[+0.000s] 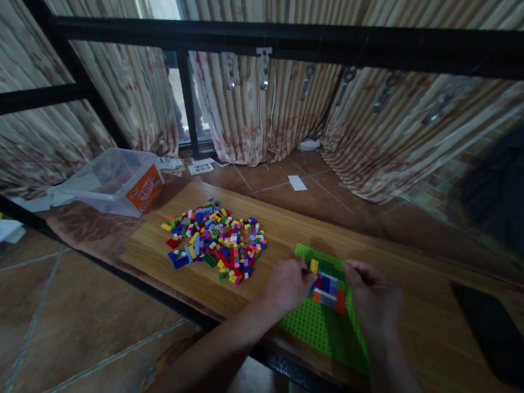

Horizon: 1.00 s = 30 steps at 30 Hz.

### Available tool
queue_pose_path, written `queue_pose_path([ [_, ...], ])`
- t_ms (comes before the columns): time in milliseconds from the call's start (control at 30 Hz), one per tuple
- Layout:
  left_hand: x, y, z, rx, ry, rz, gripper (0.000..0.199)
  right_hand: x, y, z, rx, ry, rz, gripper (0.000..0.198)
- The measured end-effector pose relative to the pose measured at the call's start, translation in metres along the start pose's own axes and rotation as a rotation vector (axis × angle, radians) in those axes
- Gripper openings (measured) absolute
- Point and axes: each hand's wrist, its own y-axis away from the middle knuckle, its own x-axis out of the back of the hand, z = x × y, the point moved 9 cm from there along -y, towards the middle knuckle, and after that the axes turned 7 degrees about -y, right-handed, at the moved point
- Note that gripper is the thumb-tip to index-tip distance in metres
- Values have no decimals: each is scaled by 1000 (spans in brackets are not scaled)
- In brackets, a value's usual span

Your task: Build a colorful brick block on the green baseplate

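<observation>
A green studded baseplate (309, 328) lies on the wooden board, with a block of red, blue, grey and orange toy bricks (330, 288) built on its upper part. One yellow brick (314, 266) stands out above them. My left hand (288, 284) is closed in a pinch at the left side of this build, its fingertips right beside the yellow brick. Whatever the pinch holds is hidden. At the right edge of the baseplate, my right hand (375, 294) has its fingers curled in and is slightly blurred. Its fingertips are close to the bricks, and I cannot see what is between them.
Left of the baseplate, a heap of loose coloured bricks (216, 238) covers part of the wooden board (278, 223). A clear plastic box (106, 181) with an orange label stands beyond the far left end. A dark flat object (499, 337) lies at the right. A black metal bar (304, 43) with hooks crosses ahead.
</observation>
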Motion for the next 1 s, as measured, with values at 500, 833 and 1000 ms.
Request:
queue_pose_path([
  [500,-8,10,7,25,-193,1,33,-21,11,4,-8,163,-141,25],
  [833,31,11,2,-38,-38,163,33,-29,25,-22,-27,51,-15,29],
  [1000,86,10,-21,-86,191,396,32,-44,31,-28,1,-3,-22,26],
])
